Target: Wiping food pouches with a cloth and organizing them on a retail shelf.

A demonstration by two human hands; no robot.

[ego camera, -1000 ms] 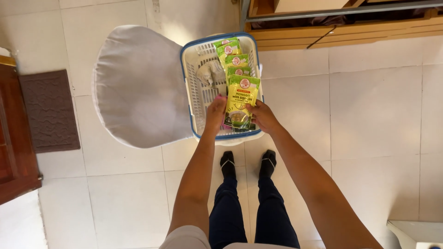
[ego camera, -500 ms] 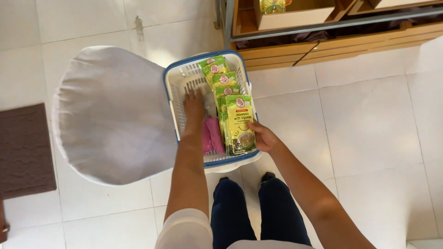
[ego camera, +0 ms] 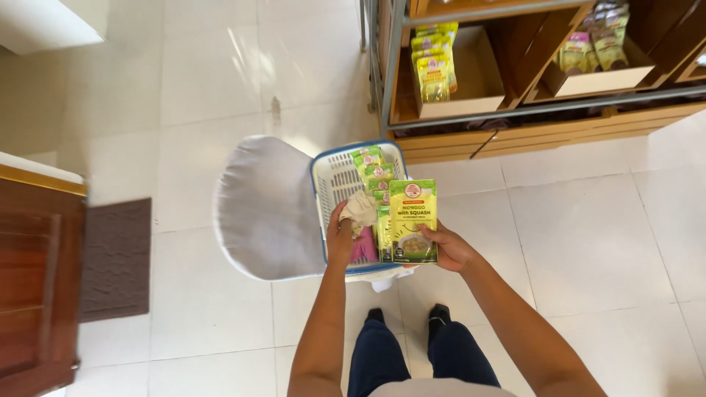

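The right hand point(ego camera: 450, 248) holds a green pouch point(ego camera: 413, 220) upright by its lower right edge, fingers closed on it from behind and thumb at the front. The pouch stands over the near right corner of a white basket point(ego camera: 334, 180) with a blue rim, its printed face turned up toward the camera.

The left hand point(ego camera: 340, 234) is inside the basket near the near edge, its grip closed on a crumpled pale cloth point(ego camera: 360, 208). Just below that hand lies a pink packet point(ego camera: 365, 248) on the basket's floor. Along the basket's right side runs a row of more green pouches point(ego camera: 371, 167), overlapping one another from the far edge toward the near edge, the nearest ones partly hidden behind the held pouch.

The basket rests on the right part of a white cushioned chair point(ego camera: 257, 209), which stands on the pale tiled floor point(ego camera: 588, 235). The person's dark trousers and dark socks show below the chair's near edge.

Beyond the basket, at the upper right, a shelf point(ego camera: 471, 121) of metal and wood carries open cardboard boxes: one box point(ego camera: 482, 73) holds yellow-green pouches standing on end, and another box point(ego camera: 596, 77) further right holds pouches of mixed colours. At the left edge stand a brown wooden cabinet point(ego camera: 33, 279) and, beside it on the floor, a dark mat point(ego camera: 114, 257).
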